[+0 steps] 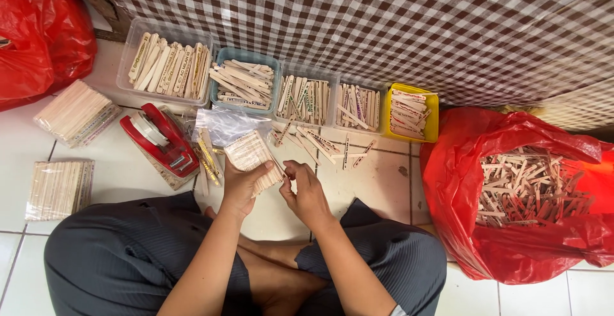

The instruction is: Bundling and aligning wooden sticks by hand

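Note:
My left hand [242,185] grips a thick bundle of pale wooden sticks [251,154] that is partly inside a clear plastic bag [225,124]. My right hand [306,191] is just to the right of the bundle, its fingertips pinched at the bundle's near end. Both hands are above my crossed legs in dark trousers [121,252], over the white tiled floor [377,181].
A red tape dispenser [161,140] lies left of my hands. Several small tubs of sticks [243,86] line a checkered cloth [384,22]. Loose sticks [320,143] lie on the floor. A red bag of sticks [524,194] stands at right. Wrapped stick bundles [73,114] lie left.

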